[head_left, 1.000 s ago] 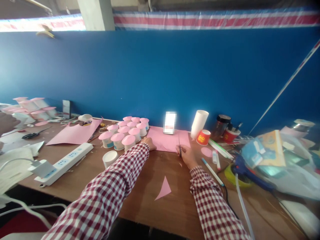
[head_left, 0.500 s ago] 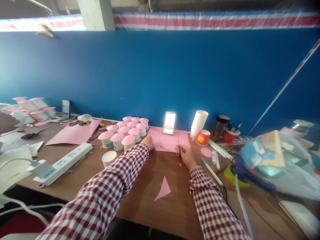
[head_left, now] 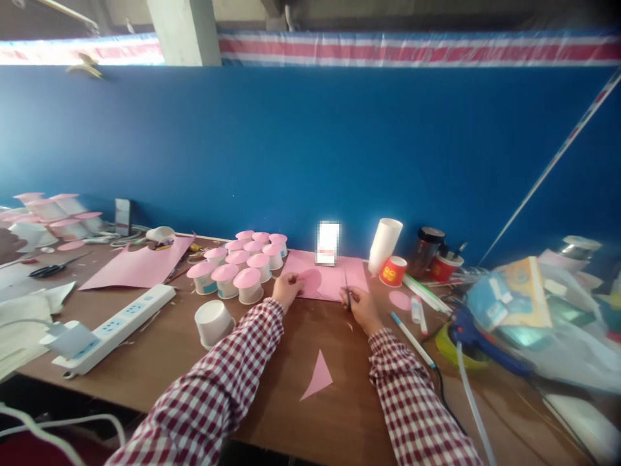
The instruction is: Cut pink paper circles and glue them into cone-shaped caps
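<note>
Pink sheet [head_left: 332, 275], thin flat paper w/ straight edges, lies on the desk [head_left: 272, 408] in front of the blue partition [head_left: 310, 149], btwn both hands; a rounded darker patch shows on it near the L hand, line or shadow, can't tell. L hand [head_left: 288, 289] is at the sheet's left end, fingers curled; can't tell if they pinch the paper. R hand [head_left: 363, 305] grips the scissors [head_left: 348, 299], fingers closed round the handles, thin metal blades pointing away over the sheet's right part. Phone [head_left: 328, 241], blurred out, stands upright at the sheet's back edge. Left of L hand: rows of upturned paper cups [head_left: 250, 291] topped w/ smooth, slightly domed pink discs; nearer, a plain white cup [head_left: 212, 322], also upturned. Front of sheet: pointed triangular scrap [head_left: 319, 377], one side curved. Right: tall white tube [head_left: 385, 244], leaning a bit, glossy red cup [head_left: 392, 270], flat round pink disc [head_left: 400, 299], slim plastic marker [head_left: 412, 340]. Far left: hard white power strip [head_left: 116, 329] w/ plug. Far right: blue glue gun [head_left: 490, 349], crinkly see-through bag [head_left: 572, 353].
</note>
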{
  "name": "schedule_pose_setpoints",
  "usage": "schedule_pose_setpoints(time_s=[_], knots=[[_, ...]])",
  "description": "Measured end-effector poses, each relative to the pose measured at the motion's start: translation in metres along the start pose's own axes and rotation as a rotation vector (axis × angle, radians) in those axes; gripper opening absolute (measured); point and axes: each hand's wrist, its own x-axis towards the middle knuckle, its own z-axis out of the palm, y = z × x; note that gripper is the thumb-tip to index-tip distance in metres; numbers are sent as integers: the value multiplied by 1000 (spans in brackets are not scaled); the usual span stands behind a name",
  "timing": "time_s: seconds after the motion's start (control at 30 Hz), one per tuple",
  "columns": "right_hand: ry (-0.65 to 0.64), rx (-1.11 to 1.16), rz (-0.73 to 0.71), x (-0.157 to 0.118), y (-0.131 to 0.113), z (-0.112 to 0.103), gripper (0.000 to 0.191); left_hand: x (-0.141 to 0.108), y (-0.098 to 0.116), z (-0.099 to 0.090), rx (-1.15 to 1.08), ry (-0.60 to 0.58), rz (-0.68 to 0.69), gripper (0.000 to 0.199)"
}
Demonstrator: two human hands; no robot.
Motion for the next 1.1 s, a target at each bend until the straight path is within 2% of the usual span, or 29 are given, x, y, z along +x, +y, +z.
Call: schedule_pose_setpoints(time_s=[0.03,0.1,0.23,0.4,0.53,0.63,0.73,0.9,1.1], knots=[[0,-8,-5,0,1,0,45,-2,-1,5,-250,10,-51,17],[-3,-26,-12,1,2,1,44,-6,-3,17,-583,13,-87,25],[13,-71,-27,0,1,2,43,-8,-6,31,-819,25,-109,24],[24,-239,-132,-5,-8,8,35,-4,-9,28,-933,-11,-55,19],[6,-248,-135,-7,-15,12,38,-2,-9,19,-979,-7,-153,16],[-30,-201,-101,-7,-15,13,39,-3,-7,16,-1034,-102,-242,11],[-93,-150,-57,-5,-12,13,40,-5,-5,16,-1038,-188,-271,12],[-168,-107,16,-5,-9,14,44,-4,-4,19,-1017,-129,-267,16],[-204,-44,17,-7,-12,18,41,0,-6,17,-1045,-62,-273,17]])
